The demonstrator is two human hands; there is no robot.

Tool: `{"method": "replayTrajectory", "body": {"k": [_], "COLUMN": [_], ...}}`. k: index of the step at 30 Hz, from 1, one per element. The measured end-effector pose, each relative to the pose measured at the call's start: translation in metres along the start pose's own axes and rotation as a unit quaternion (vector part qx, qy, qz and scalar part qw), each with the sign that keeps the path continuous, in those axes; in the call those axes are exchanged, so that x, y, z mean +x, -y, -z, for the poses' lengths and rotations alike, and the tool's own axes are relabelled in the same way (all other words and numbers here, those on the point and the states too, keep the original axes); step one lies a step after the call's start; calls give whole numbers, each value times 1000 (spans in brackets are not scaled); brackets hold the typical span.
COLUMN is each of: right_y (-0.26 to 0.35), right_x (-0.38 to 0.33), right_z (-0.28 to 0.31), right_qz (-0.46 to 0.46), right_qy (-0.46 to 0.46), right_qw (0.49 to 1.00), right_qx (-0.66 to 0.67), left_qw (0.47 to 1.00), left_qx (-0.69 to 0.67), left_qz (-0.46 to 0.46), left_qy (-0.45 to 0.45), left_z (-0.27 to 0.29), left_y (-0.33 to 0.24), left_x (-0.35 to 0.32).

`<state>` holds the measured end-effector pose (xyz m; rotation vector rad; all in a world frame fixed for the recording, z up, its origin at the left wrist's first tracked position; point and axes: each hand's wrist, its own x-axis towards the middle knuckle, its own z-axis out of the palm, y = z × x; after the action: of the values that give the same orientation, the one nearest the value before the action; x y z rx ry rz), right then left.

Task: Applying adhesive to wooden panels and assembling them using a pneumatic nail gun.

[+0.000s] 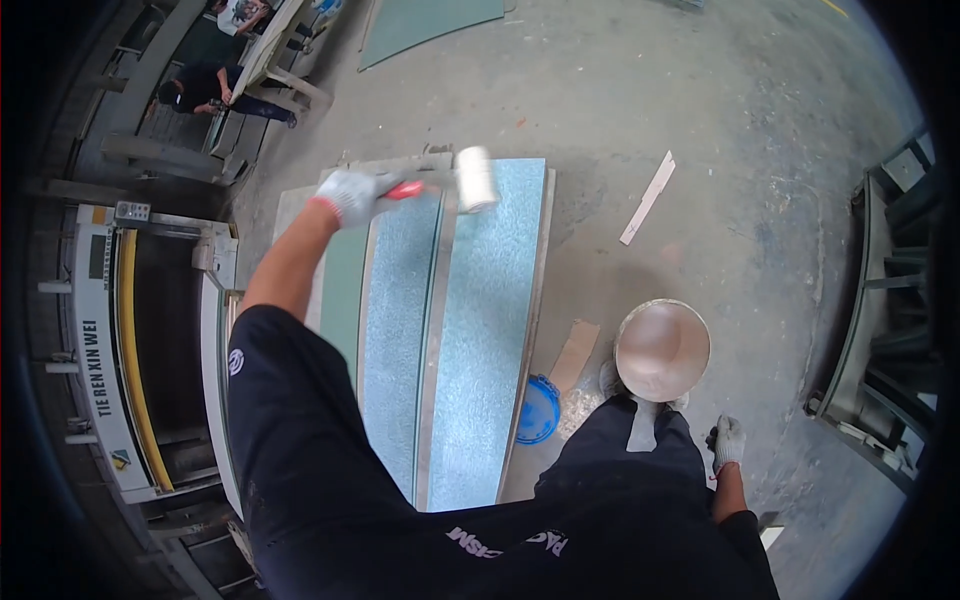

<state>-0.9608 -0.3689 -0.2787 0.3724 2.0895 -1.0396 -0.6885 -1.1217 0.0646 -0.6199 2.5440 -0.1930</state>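
Note:
My left hand (350, 195), in a white knitted glove, is closed around the red handle of a paint roller (477, 180). The roller's white sleeve, slightly blurred, is over the far end of a long pale-blue panel (490, 330); I cannot tell whether it touches. Left of that lies a second blue panel (400, 290), with a mottled, wet-looking sheen, then a plain green strip (345, 270). My right hand (729, 442), also gloved, hangs low by my right side with fingers curled; whatever it may hold is hidden. Nearest to it stands a round bucket (662, 350) with pale contents.
A blue lid (537, 410) and a brown cardboard piece (575, 355) lie between panels and bucket. A pale strip (648, 198) is on the concrete floor. Machinery (105, 350) lines the left, a metal rack (870, 300) the right. Two people are at a far-left table (265, 50).

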Motion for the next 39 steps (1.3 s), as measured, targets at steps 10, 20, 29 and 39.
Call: {"method": "replayTrajectory", "body": {"k": [10,20,29,39], "right_y": [19,8,7,-2], "right_x": [15,25,14,20], "right_z": [-18,-4,12,-6], "right_qz": [-33,-57,2,-44], "right_qy": [18,13,10,40], "right_qw": [999,998,1000,998], "right_qx": [-20,6,-26,2], "left_qw": [999,986,999,984], "left_qx": [-3,-43,-40,-97], "left_qz": [48,157,-26,100], "left_qy": [-25,-17,-11,-114], "left_z": [11,-8,39,49], "left_y": [-38,-26,-115,-118], "left_x": [-3,-68,59,37]}}
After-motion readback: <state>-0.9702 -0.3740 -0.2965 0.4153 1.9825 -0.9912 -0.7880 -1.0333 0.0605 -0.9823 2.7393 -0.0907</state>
